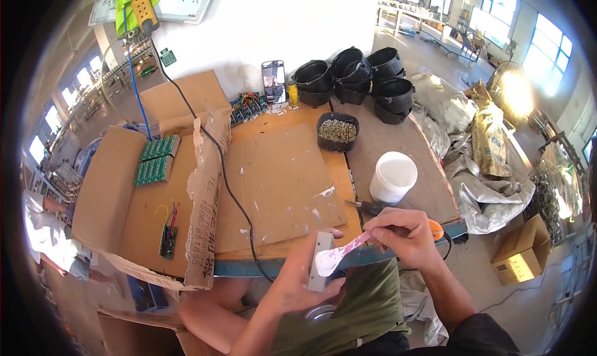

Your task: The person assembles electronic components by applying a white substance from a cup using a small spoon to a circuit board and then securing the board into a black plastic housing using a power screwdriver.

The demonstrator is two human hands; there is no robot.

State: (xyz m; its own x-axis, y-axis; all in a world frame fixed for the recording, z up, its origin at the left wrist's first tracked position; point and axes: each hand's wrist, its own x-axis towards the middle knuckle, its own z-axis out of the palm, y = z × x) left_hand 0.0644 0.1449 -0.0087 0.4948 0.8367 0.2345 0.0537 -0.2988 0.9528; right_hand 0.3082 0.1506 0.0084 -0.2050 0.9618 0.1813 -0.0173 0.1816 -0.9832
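My left hand (pixel 292 281) is closed around a narrow, light-grey rectangular piece (pixel 319 282) and holds it upright just off the table's front edge. In my right hand (pixel 407 234) is a pinkish, paste-smeared spoon-like spatula (pixel 356 243), pinched by its handle. White paste (pixel 327 262) covers its lower end, which lies over the face of the grey piece; whether it touches cannot be told. Behind my right hand stands an open white tub (pixel 393 177) with paste-smeared sides. A tool with a metal tip and dark handle (pixel 372 208) lies between tub and hand.
At left, an open cardboard box (pixel 204 231) holds green circuit boards (pixel 155 161) and a wired board (pixel 168 241). A black cord (pixel 225 160) crosses flat cardboard (pixel 273 182). Farther back are a black bowl of small metal parts (pixel 337 131), stacked black pots (pixel 351 73) and a phone (pixel 273 82).
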